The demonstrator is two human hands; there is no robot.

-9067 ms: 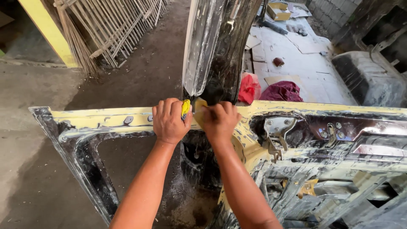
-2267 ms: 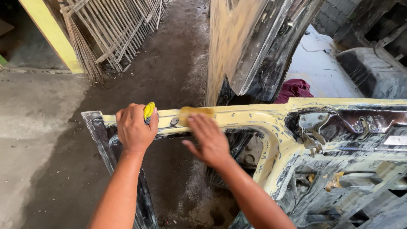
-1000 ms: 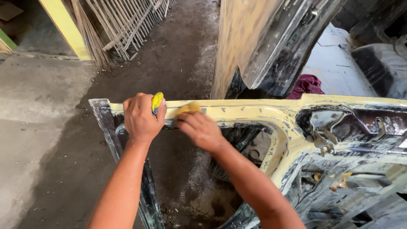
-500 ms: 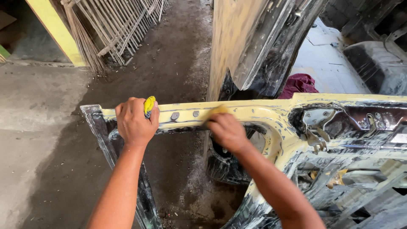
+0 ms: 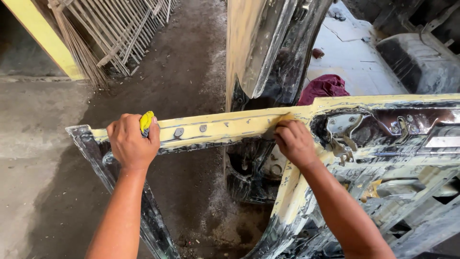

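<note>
A stripped car door (image 5: 225, 129), its frame coated in pale yellow filler, lies across the view over a dirt floor (image 5: 191, 72). Behind it stands an upright body panel (image 5: 258, 48), with a metal grate (image 5: 129, 29) leaning at the back left and a maroon rag (image 5: 323, 86) just beyond the door's top edge. The left hand (image 5: 132, 144) is closed in a fist around a yellow cloth (image 5: 146, 122), resting on the frame's rail. The right hand (image 5: 294, 141) presses curled fingers against the rail near the door's middle, on a small sanding piece (image 5: 272, 130) mostly hidden beneath them.
</note>
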